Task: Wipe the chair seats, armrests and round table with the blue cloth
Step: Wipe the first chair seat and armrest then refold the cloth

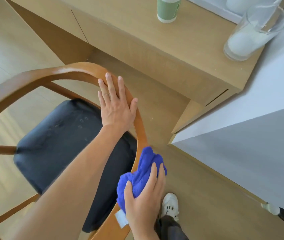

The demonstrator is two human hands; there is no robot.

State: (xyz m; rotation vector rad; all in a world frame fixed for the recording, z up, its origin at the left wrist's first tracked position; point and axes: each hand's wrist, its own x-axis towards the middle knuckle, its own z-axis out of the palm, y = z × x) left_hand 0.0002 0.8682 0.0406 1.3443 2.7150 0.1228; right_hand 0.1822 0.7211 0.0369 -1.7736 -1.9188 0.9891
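Pale wood floor [181,179] all round, with a light wooden cabinet [137,37] along the far side and a white block of furniture [241,144] on the right.

The right hand [143,198] has its fingers curled and pressed around the bunched blue cloth [141,174], squeezing it against the curved wooden armrest [140,129] at the near right part of the chair. A little white tag [121,219] hangs off the cloth just under the thumb side. The left hand [116,104] lies flat and spread out, palm down, on the same rail further up the curve, holding nothing, just pressing on the wood. Its forearm crosses over the dark padded seat [59,144], which sits inside the loop of the rail.

Further out: a white sneaker [169,205] on the floor right beside the cloth hand, a green-banded paper cup [167,9] on the cabinet top, and a clear glass pitcher [252,33] near the cabinet's right end.
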